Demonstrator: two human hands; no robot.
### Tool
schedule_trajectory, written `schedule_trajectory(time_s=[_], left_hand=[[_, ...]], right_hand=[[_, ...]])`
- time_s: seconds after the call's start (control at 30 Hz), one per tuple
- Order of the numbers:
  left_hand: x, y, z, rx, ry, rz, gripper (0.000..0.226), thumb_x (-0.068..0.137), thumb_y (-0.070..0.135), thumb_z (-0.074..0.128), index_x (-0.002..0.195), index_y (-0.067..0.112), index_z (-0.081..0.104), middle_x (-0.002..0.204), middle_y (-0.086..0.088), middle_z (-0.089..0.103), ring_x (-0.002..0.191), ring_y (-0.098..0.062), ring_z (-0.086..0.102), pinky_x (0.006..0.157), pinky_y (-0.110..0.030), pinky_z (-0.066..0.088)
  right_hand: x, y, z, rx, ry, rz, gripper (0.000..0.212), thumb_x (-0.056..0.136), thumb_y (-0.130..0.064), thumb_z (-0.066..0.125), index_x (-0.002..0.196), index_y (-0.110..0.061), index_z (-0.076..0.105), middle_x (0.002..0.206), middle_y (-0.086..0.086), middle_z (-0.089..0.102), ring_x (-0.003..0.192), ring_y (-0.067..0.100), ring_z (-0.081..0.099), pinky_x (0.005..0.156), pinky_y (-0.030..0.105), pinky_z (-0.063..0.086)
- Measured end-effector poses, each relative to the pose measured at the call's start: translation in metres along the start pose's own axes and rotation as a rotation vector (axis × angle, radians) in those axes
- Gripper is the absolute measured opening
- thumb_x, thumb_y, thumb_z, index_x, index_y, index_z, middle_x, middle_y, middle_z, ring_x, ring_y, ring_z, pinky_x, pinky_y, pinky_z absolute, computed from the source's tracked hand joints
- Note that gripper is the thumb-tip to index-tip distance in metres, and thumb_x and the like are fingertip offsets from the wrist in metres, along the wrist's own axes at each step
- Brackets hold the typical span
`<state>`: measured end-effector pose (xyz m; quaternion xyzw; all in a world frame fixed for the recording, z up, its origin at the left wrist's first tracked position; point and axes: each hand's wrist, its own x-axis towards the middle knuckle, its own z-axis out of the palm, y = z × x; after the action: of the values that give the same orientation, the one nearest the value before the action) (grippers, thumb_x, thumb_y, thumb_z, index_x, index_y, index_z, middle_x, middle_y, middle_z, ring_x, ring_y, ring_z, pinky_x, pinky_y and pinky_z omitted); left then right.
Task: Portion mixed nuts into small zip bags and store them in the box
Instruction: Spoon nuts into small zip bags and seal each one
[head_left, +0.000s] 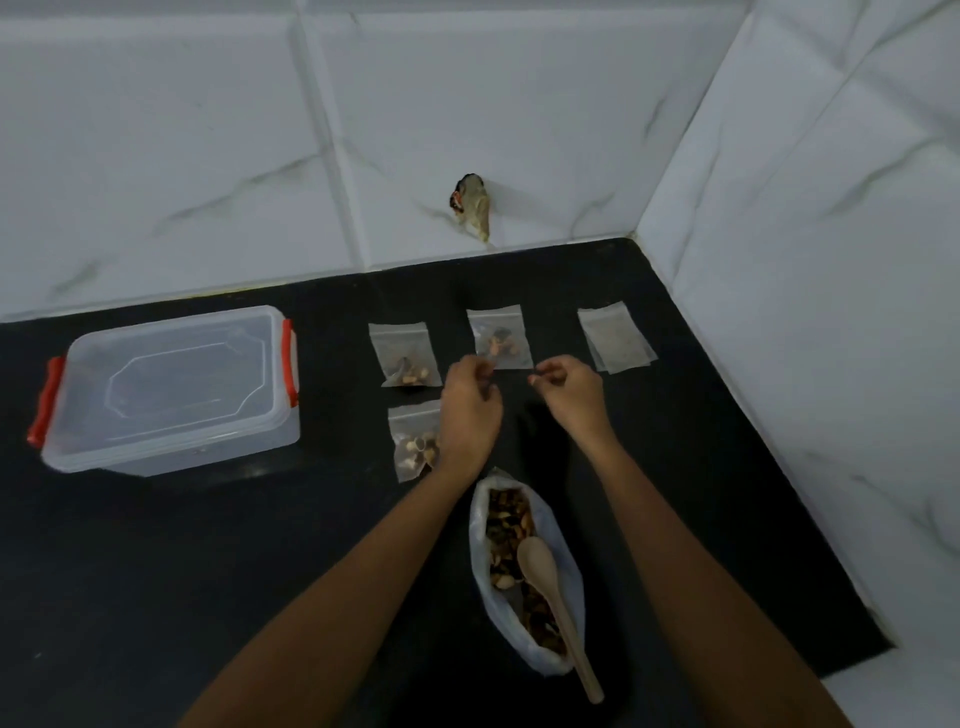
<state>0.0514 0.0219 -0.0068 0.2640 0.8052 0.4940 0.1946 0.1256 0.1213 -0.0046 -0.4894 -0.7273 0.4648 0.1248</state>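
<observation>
Three filled zip bags (408, 353), one box (171, 384), one spoon (550, 587).

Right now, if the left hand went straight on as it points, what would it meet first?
Likely the middle zip bag, lying just past the left hand; they may already touch.

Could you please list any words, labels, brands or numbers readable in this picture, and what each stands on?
None can be read.
The clear box with red clips, the small zip bags, the large nut bag and the wooden spoon show no print.
The dark thing on the wall is too blurred to tell.
</observation>
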Motion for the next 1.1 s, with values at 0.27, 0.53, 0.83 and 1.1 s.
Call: schedule_trajectory(time_s=[0.27,0.53,0.83,1.1], left_hand=[[0.053,0.045,0.09,-0.053,-0.178,-0.135,0.025,0.087,-0.005,0.049,0.11,-0.001,0.058,0.111,-0.015,0.062,0.105,-0.023,0.058,0.088,-0.023,0.044],[0.078,0.054,0.135,-0.084,-0.18,-0.369,0.029,0.085,-0.002,0.052,0.113,0.001,0.056,0.118,-0.017,0.059,0.106,-0.028,0.058,0.084,-0.032,0.05],[0.084,0.059,0.152,-0.167,-0.154,-0.507,0.033,0.087,0.002,0.053,0.12,0.004,0.047,0.123,-0.016,0.053,0.109,-0.028,0.055,0.077,-0.03,0.047],[0.081,0.059,0.152,-0.356,-0.134,-0.521,0.037,0.081,-0.008,0.054,0.114,0.008,0.047,0.107,-0.011,0.054,0.1,-0.026,0.059,0.081,-0.035,0.054]], right_hand=[[0.064,0.024,-0.057,-0.013,0.289,0.056,0.02,0.086,-0.006,0.059,0.105,-0.007,0.063,0.109,0.009,0.063,0.1,0.019,0.059,0.087,0.027,0.046],[0.104,0.058,-0.078,-0.224,0.329,0.057,0.036,0.083,-0.015,0.065,0.116,-0.004,0.058,0.119,0.016,0.053,0.106,0.031,0.053,0.086,0.035,0.043],[0.117,0.059,-0.078,-0.132,0.297,0.155,0.028,0.079,-0.007,0.068,0.106,-0.006,0.061,0.107,0.01,0.062,0.093,0.018,0.058,0.079,0.027,0.045],[0.111,0.058,-0.088,0.084,0.307,0.184,0.028,0.078,-0.004,0.069,0.104,-0.004,0.06,0.101,0.008,0.061,0.088,0.016,0.056,0.075,0.024,0.044]])
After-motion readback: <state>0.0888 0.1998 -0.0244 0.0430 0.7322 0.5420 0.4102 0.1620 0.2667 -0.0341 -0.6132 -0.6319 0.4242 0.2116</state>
